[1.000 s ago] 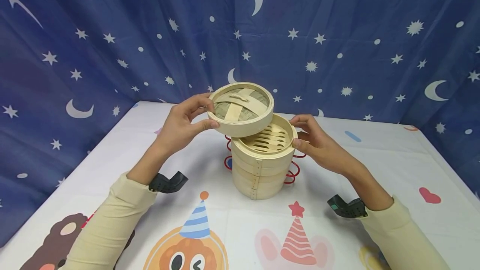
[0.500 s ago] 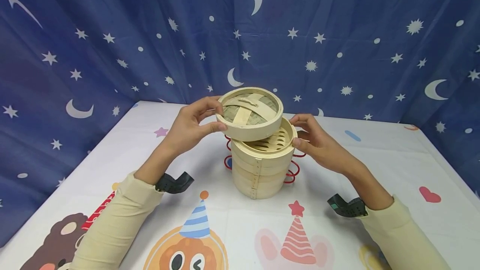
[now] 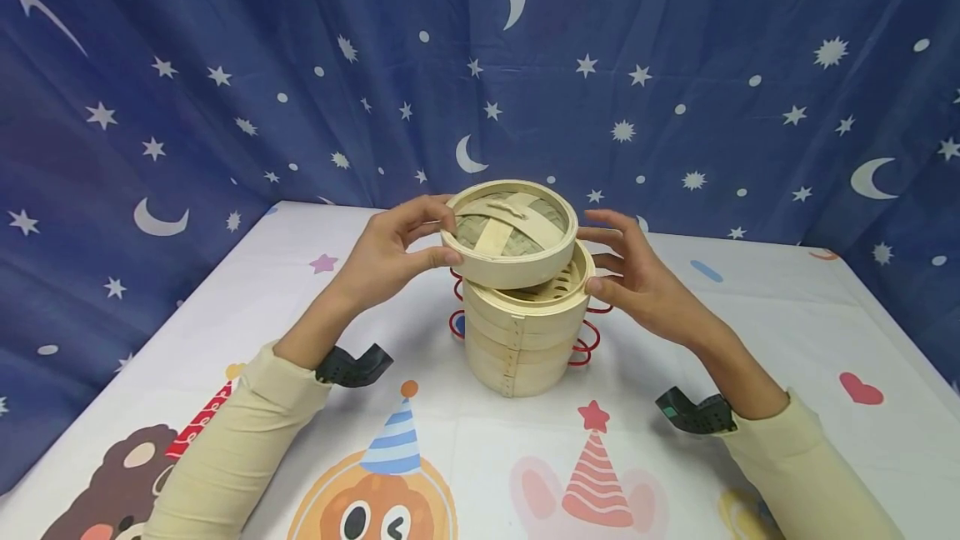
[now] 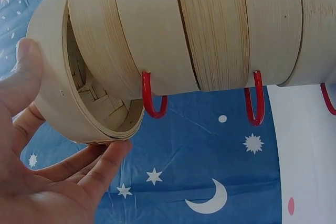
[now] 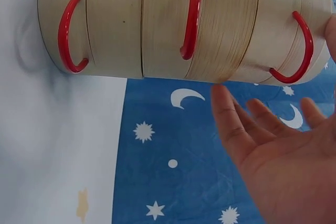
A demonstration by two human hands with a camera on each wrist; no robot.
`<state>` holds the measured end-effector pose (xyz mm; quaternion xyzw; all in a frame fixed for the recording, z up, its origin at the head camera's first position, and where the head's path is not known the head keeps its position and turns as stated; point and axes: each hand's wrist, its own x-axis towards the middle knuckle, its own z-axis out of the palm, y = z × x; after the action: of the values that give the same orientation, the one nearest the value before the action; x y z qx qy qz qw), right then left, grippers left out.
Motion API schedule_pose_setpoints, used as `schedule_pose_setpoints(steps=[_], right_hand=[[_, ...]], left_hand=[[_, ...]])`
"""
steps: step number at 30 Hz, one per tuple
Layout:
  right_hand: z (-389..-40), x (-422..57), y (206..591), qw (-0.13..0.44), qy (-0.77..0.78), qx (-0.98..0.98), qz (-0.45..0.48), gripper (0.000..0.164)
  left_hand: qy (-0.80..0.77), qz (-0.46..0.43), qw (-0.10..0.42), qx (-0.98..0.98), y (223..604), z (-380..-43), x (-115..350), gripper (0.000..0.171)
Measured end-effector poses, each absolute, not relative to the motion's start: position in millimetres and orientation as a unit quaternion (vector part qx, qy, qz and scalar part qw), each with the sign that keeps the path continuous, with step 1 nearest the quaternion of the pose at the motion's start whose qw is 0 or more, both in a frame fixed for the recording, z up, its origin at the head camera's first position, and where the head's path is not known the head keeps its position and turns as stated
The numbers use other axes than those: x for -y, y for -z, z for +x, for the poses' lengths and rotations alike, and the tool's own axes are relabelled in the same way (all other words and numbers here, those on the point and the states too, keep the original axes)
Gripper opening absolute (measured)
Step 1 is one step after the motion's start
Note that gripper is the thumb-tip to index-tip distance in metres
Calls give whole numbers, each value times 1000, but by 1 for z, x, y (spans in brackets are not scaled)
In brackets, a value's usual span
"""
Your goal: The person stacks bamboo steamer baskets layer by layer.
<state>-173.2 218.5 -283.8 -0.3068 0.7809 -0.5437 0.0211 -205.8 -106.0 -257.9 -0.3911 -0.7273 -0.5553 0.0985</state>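
My left hand (image 3: 397,252) pinches the left rim of a round bamboo steamer lid (image 3: 517,271), thumb in front and fingers behind. The lid sits tilted over the left and back of the stacked bamboo steamer (image 3: 517,348), leaving part of the slatted rack (image 3: 561,283) showing. In the left wrist view, the lid's woven underside (image 4: 100,100) faces the top tier, offset from it. My right hand (image 3: 641,286) is at the stack's right side, thumb at the top rim. Its fingers are spread and loosely straight; the right wrist view shows them below the steamer wall (image 5: 168,24).
Red loop handles (image 3: 588,340) stick out from the stack's sides. The steamer stands on a white cloth (image 3: 420,423) printed with cartoon figures. Behind the table hangs a blue curtain (image 3: 360,65) with moons and stars. Dark straps (image 3: 352,367) sit on both wrists.
The left hand has brought the lid rightward and down over the steamer, covering more of the rack. The right fingers have loosened and lifted from the rim; the stack has stayed put.
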Motion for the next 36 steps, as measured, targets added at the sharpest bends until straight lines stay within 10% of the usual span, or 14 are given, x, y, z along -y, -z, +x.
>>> schedule_pose_setpoints(steps=[36], right_hand=[[-171, -221, 279, -43, 534, -757, -375, 70]], left_hand=[[569, -407, 99, 708, 260, -195, 92, 29]])
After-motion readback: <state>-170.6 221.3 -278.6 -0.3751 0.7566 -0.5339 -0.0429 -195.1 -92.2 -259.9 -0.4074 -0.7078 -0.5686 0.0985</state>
